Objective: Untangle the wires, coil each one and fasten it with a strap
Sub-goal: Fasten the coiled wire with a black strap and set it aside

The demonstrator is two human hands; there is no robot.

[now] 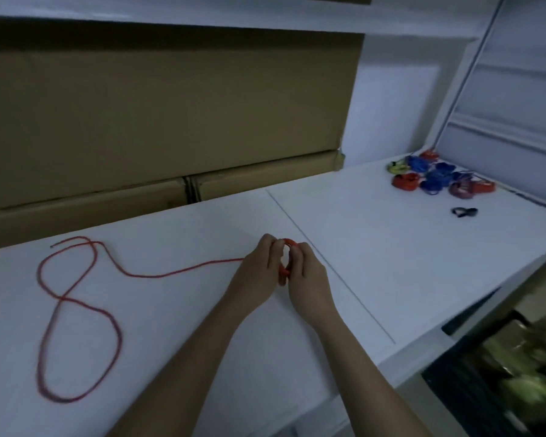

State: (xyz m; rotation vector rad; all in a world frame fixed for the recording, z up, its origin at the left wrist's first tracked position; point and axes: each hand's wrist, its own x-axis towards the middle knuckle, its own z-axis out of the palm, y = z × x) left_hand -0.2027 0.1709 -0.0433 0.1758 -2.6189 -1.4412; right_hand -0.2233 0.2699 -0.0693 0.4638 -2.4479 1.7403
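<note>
A long red wire [85,307] lies on the white table [202,326], looping in a figure eight at the left and running right to my hands. Between my hands stands a small red coil [285,263] of that same wire. My left hand [259,272] grips the coil from the left, and my right hand [306,279] pinches it from the right. The wire's free end [51,246] rests near the table's back edge. A black strap [464,212] lies alone on the table at the right.
Several coiled red, blue, purple and yellow-green wires [438,176] sit in a cluster at the far right corner. Large cardboard boxes [158,121] stand behind the table. The table's right edge [486,316] drops off to a dark crate below.
</note>
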